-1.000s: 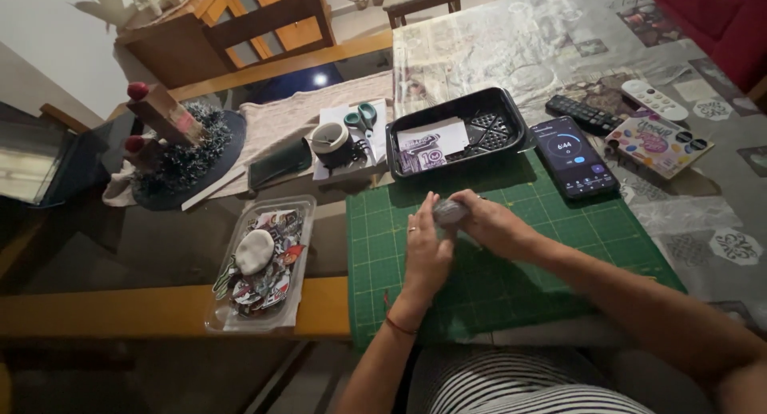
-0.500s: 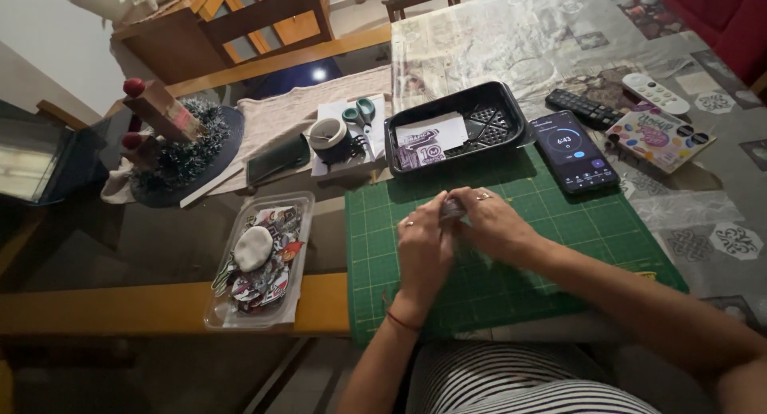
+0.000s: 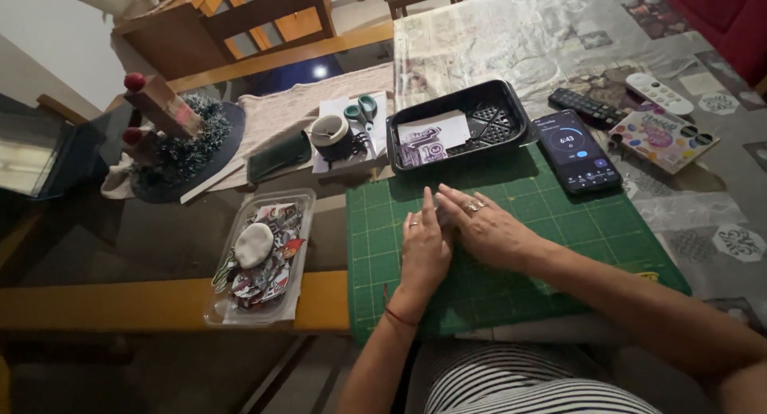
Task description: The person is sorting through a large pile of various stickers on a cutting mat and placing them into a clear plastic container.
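Vs half a sec ago: both hands have dropped flat onto the green cutting mat [image 3: 551,222]. Earlier the left hand [image 3: 423,250] & right hand [image 3: 487,232] were raised a bit, pinching a small pale piece between them; now that piece is hidden under the palms, can't tell if it's gripped. Fingers [image 3: 429,202] of both hands lie stretched out, released, side by side & touching, pressing down on the mat near its upper middle.

Around, big to small: glass worktop [image 3: 160,246] w/ wooden frame; patterned cloth [image 3: 511,38] at the far side; black tray [image 3: 503,114] just beyond the mat, w/ a printed card in it; clear plastic tray [image 3: 256,258] left of the mat, full of round fabric bits; dark round decoration [image 3: 180,146] far left; phone [image 3: 577,150] lit, on the mat's right top corner; paint palette box [image 3: 663,138]; remote [image 3: 587,106]; tape roll [image 3: 329,132] & green scissors [image 3: 363,114] on paper.

Nothing stands betw the hands & mat.
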